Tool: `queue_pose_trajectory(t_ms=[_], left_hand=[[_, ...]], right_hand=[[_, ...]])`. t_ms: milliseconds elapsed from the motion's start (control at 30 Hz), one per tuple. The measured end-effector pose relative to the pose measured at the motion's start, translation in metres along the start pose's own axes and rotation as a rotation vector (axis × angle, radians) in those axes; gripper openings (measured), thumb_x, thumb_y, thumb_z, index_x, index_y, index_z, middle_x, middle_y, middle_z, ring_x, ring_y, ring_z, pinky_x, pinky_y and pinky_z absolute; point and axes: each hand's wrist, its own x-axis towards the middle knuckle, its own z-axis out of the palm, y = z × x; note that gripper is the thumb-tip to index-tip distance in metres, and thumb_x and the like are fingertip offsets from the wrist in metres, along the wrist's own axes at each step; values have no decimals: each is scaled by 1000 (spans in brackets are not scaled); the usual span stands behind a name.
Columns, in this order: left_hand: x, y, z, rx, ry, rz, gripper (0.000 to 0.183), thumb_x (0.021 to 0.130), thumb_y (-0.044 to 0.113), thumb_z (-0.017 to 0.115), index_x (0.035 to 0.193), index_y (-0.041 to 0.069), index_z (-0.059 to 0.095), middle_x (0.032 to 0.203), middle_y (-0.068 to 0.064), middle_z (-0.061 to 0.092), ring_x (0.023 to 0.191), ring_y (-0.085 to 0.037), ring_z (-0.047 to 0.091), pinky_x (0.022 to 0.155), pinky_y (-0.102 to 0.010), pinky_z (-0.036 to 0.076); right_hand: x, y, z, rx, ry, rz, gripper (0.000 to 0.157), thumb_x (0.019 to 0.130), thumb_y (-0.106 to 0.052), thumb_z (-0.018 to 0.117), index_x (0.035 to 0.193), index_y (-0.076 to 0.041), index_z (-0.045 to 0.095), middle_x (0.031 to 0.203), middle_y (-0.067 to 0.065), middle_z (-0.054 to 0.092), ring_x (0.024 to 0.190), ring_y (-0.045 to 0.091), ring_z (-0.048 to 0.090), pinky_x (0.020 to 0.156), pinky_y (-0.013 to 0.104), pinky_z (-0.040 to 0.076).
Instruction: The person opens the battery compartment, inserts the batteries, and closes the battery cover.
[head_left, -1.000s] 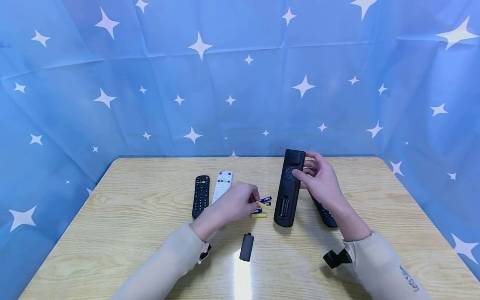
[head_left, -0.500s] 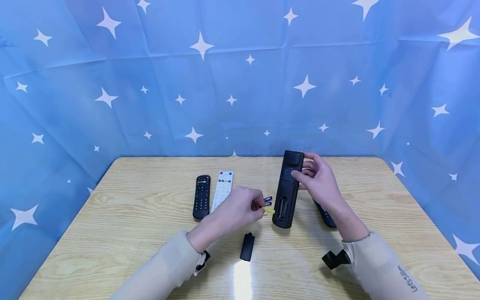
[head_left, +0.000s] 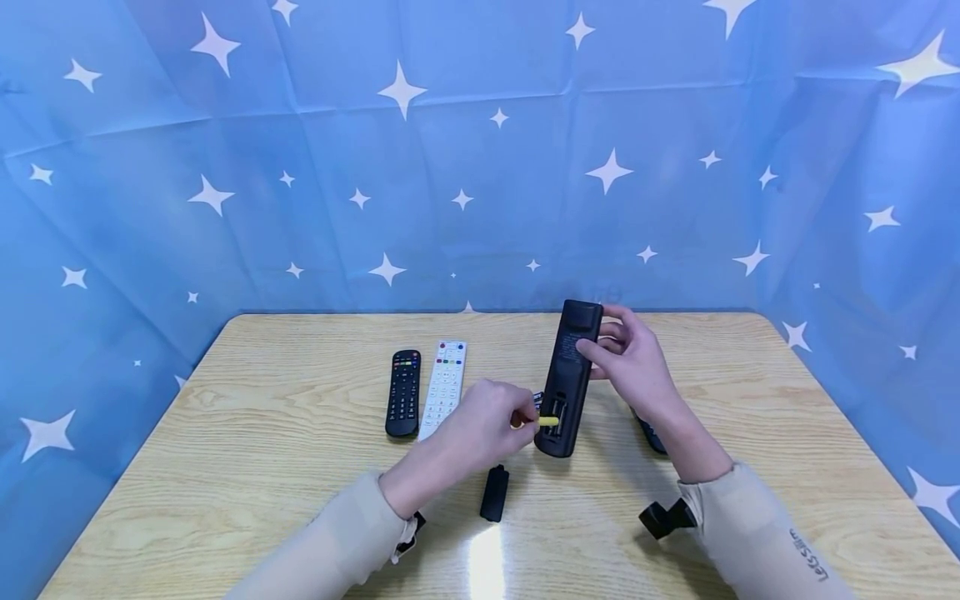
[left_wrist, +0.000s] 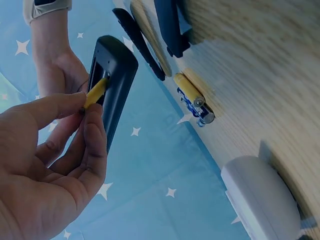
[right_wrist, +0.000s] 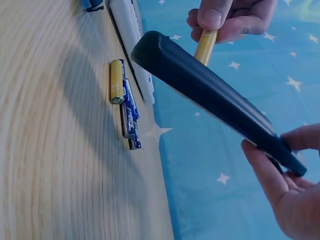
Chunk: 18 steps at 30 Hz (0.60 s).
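My right hand (head_left: 633,362) grips a black remote control (head_left: 573,358) by its upper end, its back turned toward me and its battery compartment uncovered. Between thumb and fingers of my left hand (head_left: 487,421) is pinched a yellow battery (left_wrist: 96,93). The battery's free end sits at the compartment opening in the left wrist view. In the right wrist view the remote hides that end, while the battery's other part (right_wrist: 205,47) shows under the thumb. The black battery cover (head_left: 494,493) lies on the table in front of my left hand.
Beside the remote lie another yellow battery (right_wrist: 117,81) and several blue ones (right_wrist: 129,112). A black remote (head_left: 403,393) and a white remote (head_left: 444,385) rest on the left of the table (head_left: 285,467). Another dark remote (head_left: 651,435) is partly behind my right wrist.
My left hand has carried the yellow battery from the battery group rightward to the remote's compartment. The remote in my right hand has shifted slightly left.
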Motion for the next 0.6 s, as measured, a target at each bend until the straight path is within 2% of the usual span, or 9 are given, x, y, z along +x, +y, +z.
queue_pose_trajectory(t_ms=[367,600], left_hand=[[-4,7,4,79,-8,37,10,83,12,74,75,15,69,71,10,61,63,2,51,58,-8,41],[-7,10,6,75,-26,17,12,84,13,75,76,15,66,72,10,60,65,3,51,58,-8,41]], right_hand=[[0,-1,0,-22,9,16,70,93,-20,65,150,-13,26,123,19,55,99,18,61,70,38,57],[1,-5,1,6,17,13,69,93,-21,66,150,-12,27,123,19,55,99,17,62,69,37,57]])
